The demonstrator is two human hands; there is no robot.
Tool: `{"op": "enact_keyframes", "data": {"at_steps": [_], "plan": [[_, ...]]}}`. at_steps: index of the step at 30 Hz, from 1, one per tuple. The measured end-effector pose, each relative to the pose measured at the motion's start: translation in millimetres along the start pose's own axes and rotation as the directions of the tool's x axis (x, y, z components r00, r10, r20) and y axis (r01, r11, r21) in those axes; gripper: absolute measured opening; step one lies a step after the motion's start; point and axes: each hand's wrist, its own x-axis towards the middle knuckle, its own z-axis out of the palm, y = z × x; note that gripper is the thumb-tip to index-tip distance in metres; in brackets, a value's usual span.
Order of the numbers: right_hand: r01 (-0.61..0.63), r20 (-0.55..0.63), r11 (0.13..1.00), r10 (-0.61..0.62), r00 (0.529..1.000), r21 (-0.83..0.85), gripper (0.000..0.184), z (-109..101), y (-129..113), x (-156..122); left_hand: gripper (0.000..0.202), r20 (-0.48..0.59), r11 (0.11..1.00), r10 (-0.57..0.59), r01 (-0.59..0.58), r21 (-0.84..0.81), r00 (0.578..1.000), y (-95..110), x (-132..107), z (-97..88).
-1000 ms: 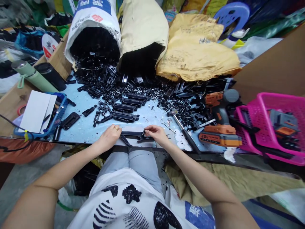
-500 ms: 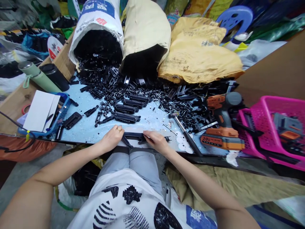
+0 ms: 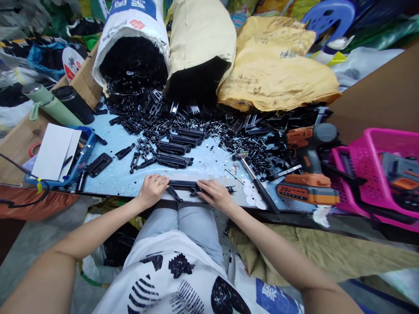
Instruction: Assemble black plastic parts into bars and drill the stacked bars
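Note:
A long black plastic bar [image 3: 183, 183] lies crosswise at the front edge of the blue work table [image 3: 111, 183]. Around its left end are the closed fingers of my left hand [image 3: 153, 190], which wears a ring. My right hand [image 3: 214, 194] grips the bar's other end, fingers bent over the top. A short black arm [image 3: 174, 193] slants down from the bar near my left hand. Some black part pokes out to the right of my right hand. Several similar black assemblies [image 3: 173, 160] are lined up just beyond my hands.
Loose black parts and screws [image 3: 209, 128] spread below a white sack [image 3: 134, 30], a cream sack [image 3: 199, 39] and a yellow sack [image 3: 278, 74]. At right lie a hammer [image 3: 258, 183], a cordless drill [image 3: 309, 170] and a pink basket [image 3: 369, 161]. A blue basket [image 3: 83, 159] sits at left.
The fingers of my right hand have spread a little further over the bar, and my left fingers have shifted slightly on its end. The view has tilted slightly.

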Motion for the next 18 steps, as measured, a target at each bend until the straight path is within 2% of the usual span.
{"op": "enact_keyframes", "data": {"at_steps": [2, 4, 6, 8, 9, 10, 12, 14, 16, 18], "plan": [[0.009, 0.057, 0.992, -0.002, 0.998, -0.127, 0.044, -2, 8, -4, 0.040, 0.033, 0.999, 0.027, -0.028, 0.023, 0.999, 10, 7, 3.2], [-0.041, 0.066, 0.953, 0.063, 0.996, -0.299, 0.055, -5, 15, -8, 0.052, 0.124, 0.991, 0.125, -0.129, 0.020, 0.984, 21, 22, 9.3], [-0.110, 0.045, 0.895, 0.144, 0.989, -0.432, 0.060, -12, 19, -10, 0.055, 0.214, 0.984, 0.173, -0.179, 0.011, 0.961, 29, 38, 15.1], [-0.101, 0.058, 0.883, 0.143, 0.988, -0.458, 0.060, -25, 14, -8, 0.054, 0.239, 0.989, 0.141, -0.145, -0.002, 0.961, 35, 50, 14.1], [-0.056, 0.073, 0.903, 0.096, 0.993, -0.426, 0.061, -34, 7, -6, 0.056, 0.219, 0.991, 0.133, -0.130, -0.029, 0.967, 37, 53, 9.4], [0.011, 0.087, 0.933, 0.022, 0.996, -0.359, 0.061, -45, -2, -4, 0.058, 0.176, 0.988, 0.145, -0.132, -0.080, 0.974, 39, 52, 1.6], [0.180, 0.097, 0.977, -0.169, 0.981, -0.113, 0.061, -65, -25, 3, 0.061, 0.040, 0.942, 0.220, -0.202, -0.268, 0.975, 46, 45, -21.4], [0.306, 0.057, 0.928, -0.324, 0.944, 0.211, 0.058, -80, -49, 8, 0.063, -0.110, 0.815, 0.268, -0.287, -0.504, 0.957, 56, 33, -47.8], [0.325, -0.032, 0.823, -0.351, 0.936, 0.466, 0.054, -79, -69, 10, 0.063, -0.195, 0.670, 0.213, -0.288, -0.684, 0.957, 66, 21, -68.3], [0.273, -0.133, 0.744, -0.243, 0.961, 0.610, 0.048, -61, -85, 10, 0.061, -0.223, 0.590, 0.098, -0.237, -0.771, 0.970, 77, 10, -76.6]]}}
